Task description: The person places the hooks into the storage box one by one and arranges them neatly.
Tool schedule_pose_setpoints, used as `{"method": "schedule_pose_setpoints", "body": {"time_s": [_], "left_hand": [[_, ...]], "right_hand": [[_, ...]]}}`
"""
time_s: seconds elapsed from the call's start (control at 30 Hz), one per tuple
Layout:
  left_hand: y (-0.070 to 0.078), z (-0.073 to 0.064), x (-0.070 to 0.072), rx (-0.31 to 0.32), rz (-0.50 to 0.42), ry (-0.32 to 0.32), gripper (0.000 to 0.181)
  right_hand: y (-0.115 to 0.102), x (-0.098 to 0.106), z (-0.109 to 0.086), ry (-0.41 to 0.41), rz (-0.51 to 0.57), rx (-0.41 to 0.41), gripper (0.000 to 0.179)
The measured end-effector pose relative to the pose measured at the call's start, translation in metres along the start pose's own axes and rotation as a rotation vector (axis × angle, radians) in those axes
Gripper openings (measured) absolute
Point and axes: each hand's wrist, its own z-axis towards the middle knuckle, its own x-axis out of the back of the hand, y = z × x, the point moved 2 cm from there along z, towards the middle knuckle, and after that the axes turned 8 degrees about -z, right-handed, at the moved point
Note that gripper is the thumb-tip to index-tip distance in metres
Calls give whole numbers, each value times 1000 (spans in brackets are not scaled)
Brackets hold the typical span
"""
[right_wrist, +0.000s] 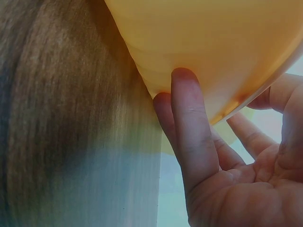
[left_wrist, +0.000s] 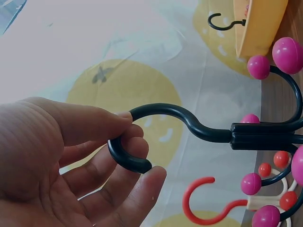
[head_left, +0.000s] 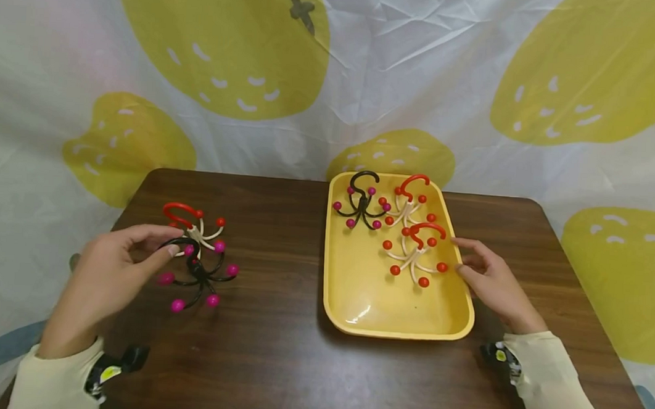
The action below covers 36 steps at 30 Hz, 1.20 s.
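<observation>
My left hand [head_left: 109, 273] pinches the curved black hook of a black multi-arm hook hanger [left_wrist: 208, 135] between thumb and fingers. Its arms end in pink balls and spread just above or on the table; I cannot tell which. Close behind it is a cream hook hanger [head_left: 195, 236] with a red hook and red balls. At the right side of a yellow tray [head_left: 350, 292], my right hand [head_left: 492, 284] touches the rim, with fairly straight fingers [right_wrist: 189, 109] against the outer wall. Inside the tray lie a black hanger [head_left: 363, 205] and two cream-and-red hangers [head_left: 415, 257].
The brown wooden table [head_left: 263, 362] carries the tray right of its middle, near the back edge. Behind the table hangs a pale cloth [head_left: 401, 78] with yellow fruit prints. Small dark devices sit on both wrists.
</observation>
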Motion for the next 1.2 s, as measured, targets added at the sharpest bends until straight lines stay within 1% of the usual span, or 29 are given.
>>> {"method": "schedule_pose_setpoints", "body": {"time_s": [0.2, 0.4, 0.57, 0.77, 0.87, 0.97, 1.1, 1.2], "left_hand": [[10, 8, -2, 8, -18, 9, 23], [19, 17, -5, -46, -6, 44, 20], [27, 23, -10, -82, -58, 67, 20], [37, 30, -17, -111, -72, 92, 20], [41, 33, -22, -127, -95, 97, 20], [44, 36, -26, -132, -114, 91, 20], [47, 41, -33, -123, -156, 52, 19], [50, 45, -38, -133, -177, 22, 18]], "right_hand": [[-2, 0, 0, 2, 0, 6, 54], [-2, 0, -1, 1, 0, 2, 54], [0, 0, 0, 5, -5, -4, 53], [-1, 0, -1, -5, 8, -14, 53], [-1, 1, 0, -11, 14, -16, 54], [-2, 1, 0, -15, 16, -12, 54], [-1, 1, 1, -18, 16, -10, 54], [-1, 1, 0, -19, 20, -5, 54]]}}
